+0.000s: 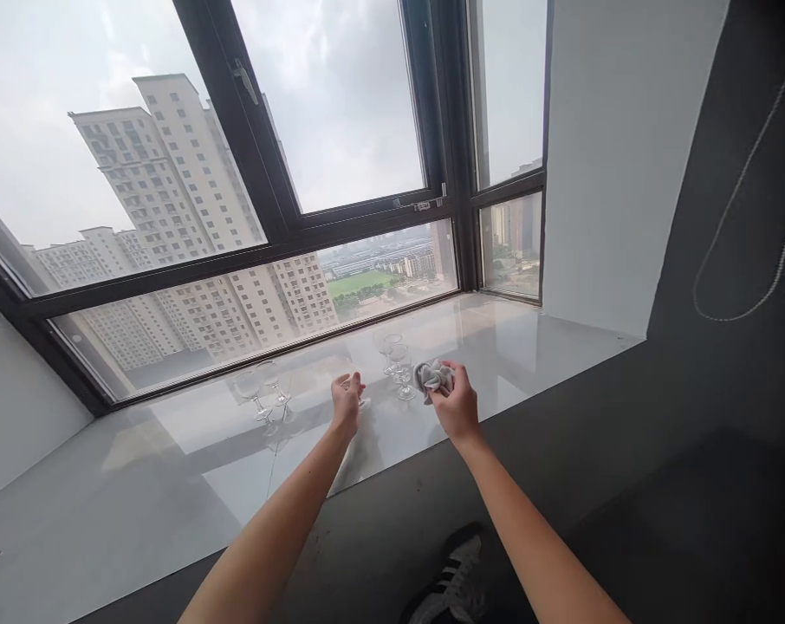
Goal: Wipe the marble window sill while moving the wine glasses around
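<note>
My right hand (pixel 456 400) is closed around a crumpled grey cloth (pixel 431 375) above the glossy white windowsill (pixel 171 468). My left hand (pixel 347 400) is curled round the stem of a clear glass (pixel 360 394) that is mostly hidden behind the fingers. Two clear stemmed glasses (pixel 398 360) stand just left of the cloth, between my hands. Two more stemmed glasses (pixel 264 390) stand further left, near the window.
A large black-framed window (pixel 282 217) with a handle (pixel 244 80) runs behind the sill, tall buildings outside. A white wall (pixel 613 156) closes the sill's right end. A beaded cord (pixel 743 225) hangs on the dark wall. My striped shoe (pixel 454 581) rests on the dark floor.
</note>
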`<state>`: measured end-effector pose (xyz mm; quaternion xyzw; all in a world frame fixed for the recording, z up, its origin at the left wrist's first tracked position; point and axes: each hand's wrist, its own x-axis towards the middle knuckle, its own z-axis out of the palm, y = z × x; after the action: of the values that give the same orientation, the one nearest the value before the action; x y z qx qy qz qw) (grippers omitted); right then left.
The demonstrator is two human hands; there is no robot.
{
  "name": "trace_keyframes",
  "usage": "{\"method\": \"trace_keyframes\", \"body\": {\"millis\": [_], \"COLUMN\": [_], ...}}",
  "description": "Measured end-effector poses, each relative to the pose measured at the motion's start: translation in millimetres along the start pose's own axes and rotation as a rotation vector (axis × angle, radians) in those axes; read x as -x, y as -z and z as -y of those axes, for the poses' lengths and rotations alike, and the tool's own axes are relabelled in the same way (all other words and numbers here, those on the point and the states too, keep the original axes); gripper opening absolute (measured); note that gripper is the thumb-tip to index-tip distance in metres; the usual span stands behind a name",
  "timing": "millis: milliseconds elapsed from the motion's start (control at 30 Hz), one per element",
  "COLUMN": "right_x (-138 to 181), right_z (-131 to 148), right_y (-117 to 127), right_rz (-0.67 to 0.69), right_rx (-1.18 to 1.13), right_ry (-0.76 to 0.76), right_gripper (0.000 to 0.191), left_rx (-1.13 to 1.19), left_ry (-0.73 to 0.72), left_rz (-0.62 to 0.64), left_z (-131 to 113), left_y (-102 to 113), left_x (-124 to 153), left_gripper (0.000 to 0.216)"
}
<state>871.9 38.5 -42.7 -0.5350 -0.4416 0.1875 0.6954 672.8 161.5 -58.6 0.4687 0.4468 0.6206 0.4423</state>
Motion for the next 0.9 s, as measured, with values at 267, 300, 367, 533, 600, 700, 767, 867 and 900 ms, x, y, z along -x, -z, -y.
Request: {"method": "trace_keyframes", "body": {"millis": [267,300,367,533,600,700,767,867,900], "right_x": [-14.1,-13.9,-13.2,-10.2,-9.2,-7.9,-7.3,-7.0,-7.0], "right_z": [-54.5,-58.4,-62.8,-60.3,-58.1,-57.6,-59.1,-62.6,-63.6], "right_y": [29.3,28.5,26.7,25.9,26.4,25.7,24.5,23.5,23.7], "right_rz": [-0.075,-0.054,-0.035,-0.028,-0.014,-0.018,-0.023,-0.016,-0.009], "right_rx": [0.510,0.548,0.599,0.636,0.639,0.646,0.654,0.663,0.666], "right_ry": [0.060,0.087,0.132,0.152,0.155,0.164,0.179,0.209,0.215], "right_gripper": [0.044,0.044,0.045,0.047,0.047,0.046,0.044,0.041,0.040], "left_rx": [-0.220,-0.312,-0.480,-0.670,-0.732,-0.795,-0.814,-0.820,-0.820], "left_ry": [-0.075,-0.096,-0.124,-0.140,-0.153,-0.163,-0.164,-0.173,-0.177], "left_rz": [0.106,0.109,0.099,-0.048,-0.103,-0.128,-0.122,-0.099,-0.092], "left_z": [19.7,21.4,25.0,31.9,32.2,30.7,29.5,27.8,27.3], "left_y": [-4.3,-5.5,-8.9,-16.1,-16.1,-14.7,-14.4,-15.7,-16.3], "left_x": [-41.9,-47.0,-55.9,-65.4,-63.9,-58.9,-55.7,-52.4,-51.8], "left_gripper": [0.047,0.043,0.031,0.022,0.025,0.024,0.021,0.018,0.017]}}
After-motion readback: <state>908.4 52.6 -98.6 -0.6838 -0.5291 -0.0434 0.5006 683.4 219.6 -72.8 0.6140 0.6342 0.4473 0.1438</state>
